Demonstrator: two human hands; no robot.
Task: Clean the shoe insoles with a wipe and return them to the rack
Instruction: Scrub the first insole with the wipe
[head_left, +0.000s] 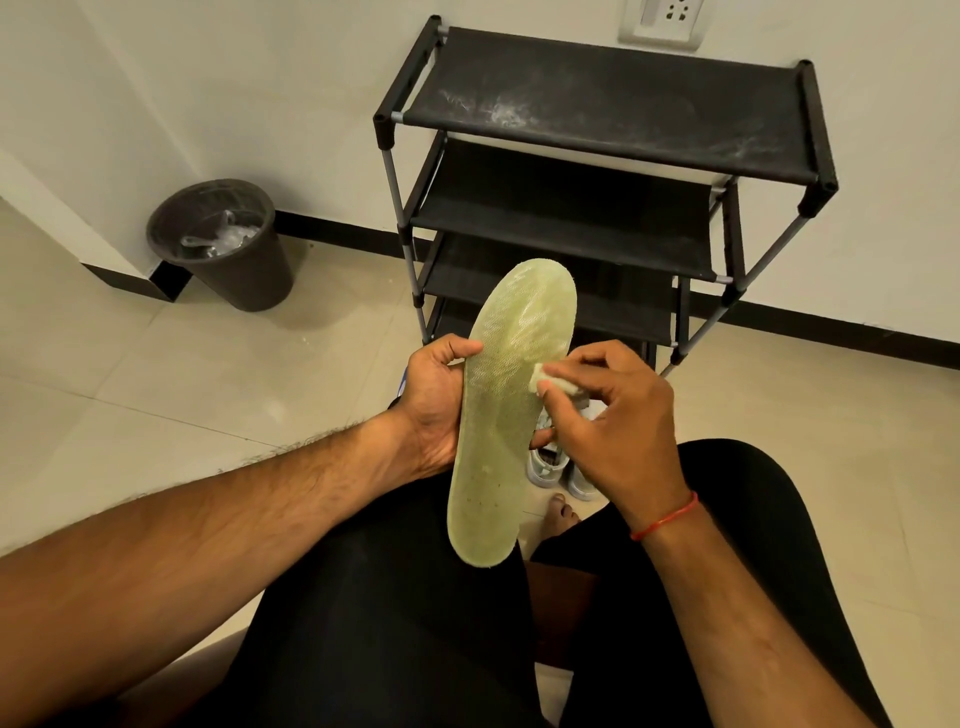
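Observation:
A long pale green insole (498, 415) with a mesh texture stands nearly upright in front of me, toe end up. My left hand (434, 402) grips its left edge at the middle, thumb on the face. My right hand (613, 415) pinches a small crumpled white wipe (558, 384) against the insole's right edge. Behind them stands the black shoe rack (608, 119) with several fabric shelves; its top shelf is dusty and bare.
A dark waste bin (228, 244) with plastic scraps inside stands by the wall at left. White shoes (556, 467) sit on the tiled floor below my hands, next to a bare foot (561, 514). My black-clad knees fill the lower frame.

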